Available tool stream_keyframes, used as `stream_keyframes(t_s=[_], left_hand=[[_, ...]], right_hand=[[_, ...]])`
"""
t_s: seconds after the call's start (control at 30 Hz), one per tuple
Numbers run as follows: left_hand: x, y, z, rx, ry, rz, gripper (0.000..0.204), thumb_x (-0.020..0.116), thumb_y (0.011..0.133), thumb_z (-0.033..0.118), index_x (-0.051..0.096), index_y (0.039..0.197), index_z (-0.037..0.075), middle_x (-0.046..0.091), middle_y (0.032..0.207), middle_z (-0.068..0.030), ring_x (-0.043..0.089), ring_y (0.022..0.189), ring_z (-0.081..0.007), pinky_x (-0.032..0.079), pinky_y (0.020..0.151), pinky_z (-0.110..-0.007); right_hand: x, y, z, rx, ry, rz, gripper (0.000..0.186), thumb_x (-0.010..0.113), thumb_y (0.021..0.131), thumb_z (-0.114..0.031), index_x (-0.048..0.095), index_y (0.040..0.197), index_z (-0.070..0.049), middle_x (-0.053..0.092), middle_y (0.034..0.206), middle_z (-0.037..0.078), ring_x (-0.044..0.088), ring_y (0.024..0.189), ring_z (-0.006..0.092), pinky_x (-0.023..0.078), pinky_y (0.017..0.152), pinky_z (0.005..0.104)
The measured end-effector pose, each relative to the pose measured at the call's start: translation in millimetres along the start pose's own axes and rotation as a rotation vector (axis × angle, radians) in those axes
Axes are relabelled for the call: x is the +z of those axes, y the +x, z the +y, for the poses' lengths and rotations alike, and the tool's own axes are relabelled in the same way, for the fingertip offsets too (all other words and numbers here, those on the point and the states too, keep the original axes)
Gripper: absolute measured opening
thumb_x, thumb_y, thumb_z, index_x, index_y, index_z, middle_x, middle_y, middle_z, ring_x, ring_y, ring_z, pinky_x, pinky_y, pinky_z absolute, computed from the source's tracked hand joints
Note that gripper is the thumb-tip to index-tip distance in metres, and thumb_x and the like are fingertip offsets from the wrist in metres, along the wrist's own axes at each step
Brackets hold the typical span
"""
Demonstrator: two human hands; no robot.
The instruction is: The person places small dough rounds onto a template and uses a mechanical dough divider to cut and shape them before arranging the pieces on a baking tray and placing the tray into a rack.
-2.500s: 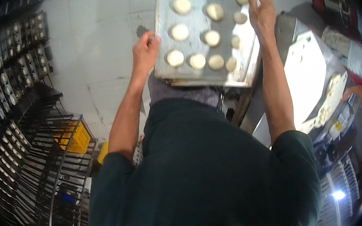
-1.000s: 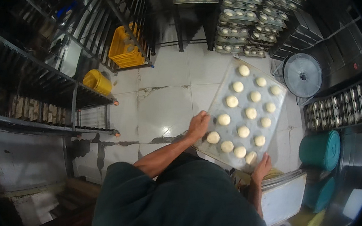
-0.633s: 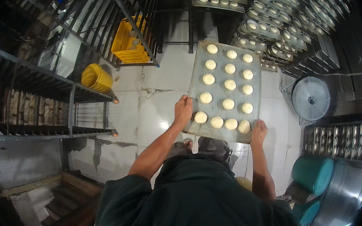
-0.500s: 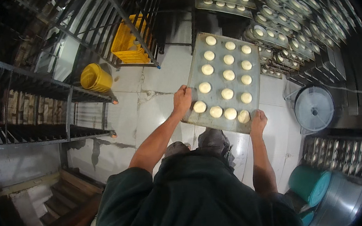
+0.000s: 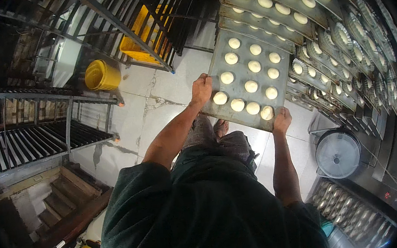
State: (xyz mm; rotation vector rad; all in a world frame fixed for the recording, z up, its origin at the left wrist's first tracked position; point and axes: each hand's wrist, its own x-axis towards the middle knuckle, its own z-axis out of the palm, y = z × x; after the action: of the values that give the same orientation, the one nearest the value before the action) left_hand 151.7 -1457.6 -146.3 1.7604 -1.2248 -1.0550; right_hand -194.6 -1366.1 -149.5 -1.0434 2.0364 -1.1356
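Observation:
Between my hands is a grey metal baking tray [image 5: 238,87] bearing rows of pale round dough balls [image 5: 251,86]. My left hand [image 5: 201,89] grips its left edge, and my right hand [image 5: 282,120] holds the near right corner. The tray's far end lies under the upper trays of a loaded rack [image 5: 290,34], whose shelves hide part of it. More pale dough pieces sit on those upper trays [image 5: 273,5]. To the right of them, other trays carry dough in fluted tins [image 5: 342,34].
Empty dark racks [image 5: 67,121] stand at the left, beside a yellow bucket [image 5: 102,75]. A yellow crate [image 5: 143,40] rests in a rack farther off. A round translucent tub [image 5: 338,154] stands at the right, above a tray of filled moulds [image 5: 344,203]. The tiled floor [image 5: 156,92] has cracks.
I have moved forward with the tray, and its far end is now under the rack's upper trays. The rack looks nearer; both hands keep their grip.

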Motion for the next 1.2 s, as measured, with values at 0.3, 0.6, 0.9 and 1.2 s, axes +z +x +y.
stream_keyframes(t_s=[0.3, 0.6, 0.9, 1.2], left_hand=[[-0.2, 20.3, -33.4, -0.202, -0.409, -0.234, 0.032, 0.057, 0.103, 0.034, 0.065, 0.112, 0.004, 0.068, 0.097, -0.0071, 0.068, 0.091, -0.0228, 0.056, 0.078, -0.038], [8.8, 15.0, -30.0, -0.563, -0.88, -0.25, 0.027, 0.053, 0.107, 0.026, 0.052, 0.123, 0.004, 0.06, 0.118, -0.0134, 0.067, 0.1, -0.0304, 0.065, 0.075, -0.046], [47.9, 125.5, -17.5, -0.462, -0.859, -0.266, 0.028, 0.05, 0.108, 0.028, 0.05, 0.121, 0.002, 0.063, 0.112, -0.0155, 0.07, 0.083, -0.0286, 0.064, 0.066, -0.04], [80.1, 214.3, 2.8, -0.436, -0.897, -0.276, 0.021, 0.05, 0.107, 0.028, 0.053, 0.122, 0.012, 0.066, 0.115, -0.0144, 0.069, 0.091, -0.0335, 0.063, 0.071, -0.047]], right_hand=[[13.0, 56.5, 12.8, 0.081, 0.184, -0.132, 0.031, 0.053, 0.103, -0.023, 0.067, 0.1, 0.005, 0.064, 0.086, 0.006, 0.056, 0.079, 0.0154, 0.048, 0.073, 0.0327], [34.3, 116.7, 11.0, 0.061, 0.188, -0.197, 0.04, 0.054, 0.106, -0.033, 0.067, 0.11, 0.004, 0.067, 0.093, 0.005, 0.057, 0.085, 0.014, 0.047, 0.076, 0.0309], [18.5, 115.5, -5.4, 0.304, 0.256, -0.079, 0.066, 0.059, 0.101, -0.053, 0.055, 0.139, 0.002, 0.071, 0.11, 0.016, 0.068, 0.085, 0.0209, 0.053, 0.073, 0.0349], [-14.2, -60.6, 44.2, 0.722, 0.328, -0.021, 0.061, 0.061, 0.1, -0.045, 0.054, 0.138, 0.003, 0.072, 0.112, 0.02, 0.07, 0.075, 0.0205, 0.057, 0.07, 0.0333]])
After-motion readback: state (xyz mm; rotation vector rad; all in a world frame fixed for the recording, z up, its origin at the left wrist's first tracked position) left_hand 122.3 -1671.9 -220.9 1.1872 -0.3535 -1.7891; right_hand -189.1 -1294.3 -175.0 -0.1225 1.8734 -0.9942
